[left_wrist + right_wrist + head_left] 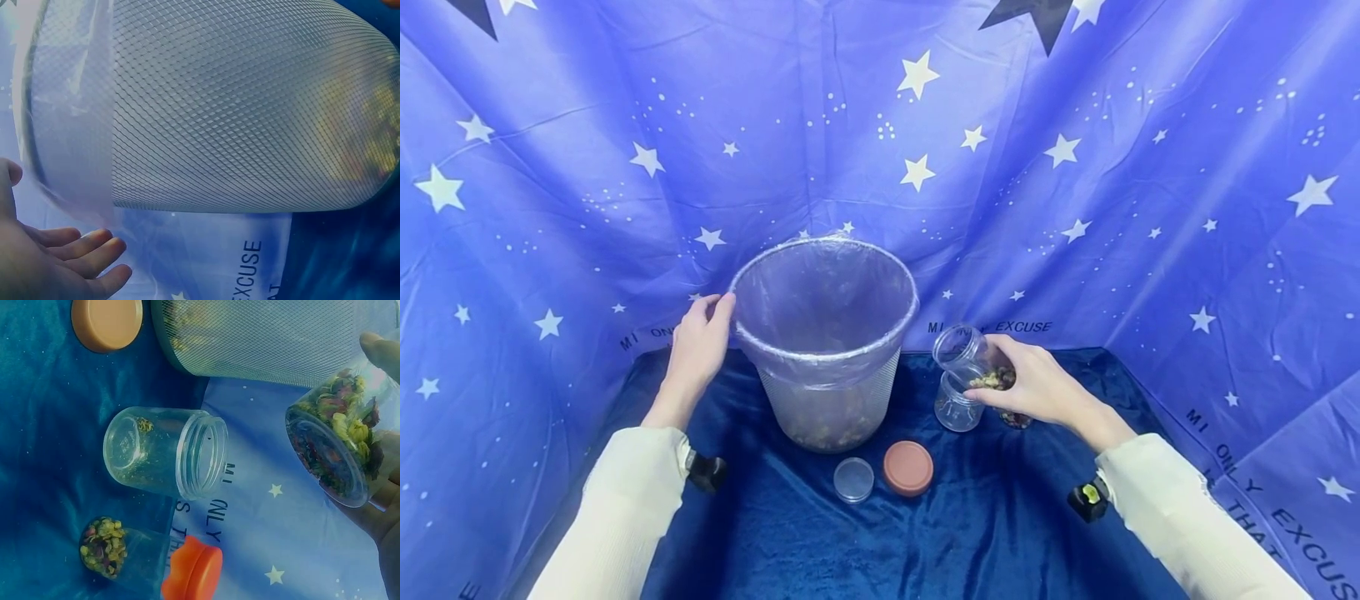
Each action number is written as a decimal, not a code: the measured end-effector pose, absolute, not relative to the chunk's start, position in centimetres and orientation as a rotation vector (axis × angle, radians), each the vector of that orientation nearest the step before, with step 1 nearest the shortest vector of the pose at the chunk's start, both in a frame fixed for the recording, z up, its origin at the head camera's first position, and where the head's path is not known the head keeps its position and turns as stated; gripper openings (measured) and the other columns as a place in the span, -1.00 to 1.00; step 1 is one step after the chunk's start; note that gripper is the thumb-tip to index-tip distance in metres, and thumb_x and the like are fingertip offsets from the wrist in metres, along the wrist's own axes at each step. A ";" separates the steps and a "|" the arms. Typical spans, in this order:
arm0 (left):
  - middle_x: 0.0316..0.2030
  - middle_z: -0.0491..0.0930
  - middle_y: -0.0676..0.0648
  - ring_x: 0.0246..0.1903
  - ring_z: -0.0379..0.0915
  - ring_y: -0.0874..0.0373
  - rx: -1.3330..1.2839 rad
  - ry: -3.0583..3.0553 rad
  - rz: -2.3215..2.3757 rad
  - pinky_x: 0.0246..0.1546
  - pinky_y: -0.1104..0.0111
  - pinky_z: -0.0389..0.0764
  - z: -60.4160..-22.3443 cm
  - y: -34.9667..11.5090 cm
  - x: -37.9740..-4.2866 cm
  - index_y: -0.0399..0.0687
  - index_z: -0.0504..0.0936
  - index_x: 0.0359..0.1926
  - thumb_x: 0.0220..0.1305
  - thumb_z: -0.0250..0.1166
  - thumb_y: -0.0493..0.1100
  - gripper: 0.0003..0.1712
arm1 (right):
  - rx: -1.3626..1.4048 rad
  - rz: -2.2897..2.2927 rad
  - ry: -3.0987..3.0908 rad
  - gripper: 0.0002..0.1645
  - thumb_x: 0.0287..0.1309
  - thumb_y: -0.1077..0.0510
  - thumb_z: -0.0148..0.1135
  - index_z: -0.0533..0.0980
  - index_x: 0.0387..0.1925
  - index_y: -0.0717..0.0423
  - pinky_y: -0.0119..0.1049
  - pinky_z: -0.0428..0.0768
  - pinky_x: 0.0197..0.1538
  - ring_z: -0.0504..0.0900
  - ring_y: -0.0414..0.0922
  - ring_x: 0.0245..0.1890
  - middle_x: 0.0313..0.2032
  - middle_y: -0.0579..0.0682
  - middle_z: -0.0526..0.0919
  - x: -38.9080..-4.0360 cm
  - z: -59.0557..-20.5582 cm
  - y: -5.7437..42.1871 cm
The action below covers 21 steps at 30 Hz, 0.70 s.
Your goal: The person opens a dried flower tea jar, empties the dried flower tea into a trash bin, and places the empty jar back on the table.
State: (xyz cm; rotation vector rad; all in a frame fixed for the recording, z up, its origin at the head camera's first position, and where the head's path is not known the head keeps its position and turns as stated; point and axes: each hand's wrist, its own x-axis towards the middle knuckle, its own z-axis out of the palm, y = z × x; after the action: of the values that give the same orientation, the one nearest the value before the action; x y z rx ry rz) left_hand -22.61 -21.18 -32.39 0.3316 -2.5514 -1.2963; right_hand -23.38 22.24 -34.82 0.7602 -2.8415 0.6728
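My left hand (700,337) is at the left rim of a mesh waste bin (827,408) lined with a clear plastic bag. Its fingers are loosely bent, fingertips right by the rim, and grip nothing. Yellowish dried bits show through the mesh at the bin's bottom. With thumb and fingers around it, my right hand (1037,379) holds a clear jar (340,425) containing dried flowers. That jar is lidless and tilted, its mouth towards the bin. Beneath it stands another lidless clear jar (156,450) with a few yellow scraps inside.
Close to the bin's front lie a clear round lid (853,480) and a brownish-pink round lid (908,468). A jar of dried flowers (103,547) with an orange lid (197,572) stands beside the scrap jar. Blue cloth (805,542) covers the table; a starry curtain (820,108) hangs behind.
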 end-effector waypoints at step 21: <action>0.42 0.18 -0.43 0.43 0.10 -0.31 0.294 -2.735 -1.196 0.42 -0.07 0.19 -30.5 -20.1 -24.1 -0.36 -0.01 0.49 0.31 0.11 0.13 -0.05 | 0.778 0.655 -2.848 -0.11 -0.07 -0.32 0.46 0.42 0.20 0.06 -0.16 0.61 -0.16 0.64 -0.17 -0.23 -0.19 -0.05 0.68 -23.9 -34.5 21.6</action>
State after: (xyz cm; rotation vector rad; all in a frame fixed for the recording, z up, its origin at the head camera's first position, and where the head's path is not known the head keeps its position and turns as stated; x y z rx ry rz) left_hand -24.07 -20.05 -30.49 0.2939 -2.7355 -1.1959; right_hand -23.89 21.59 -34.45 0.7783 -2.8481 0.6550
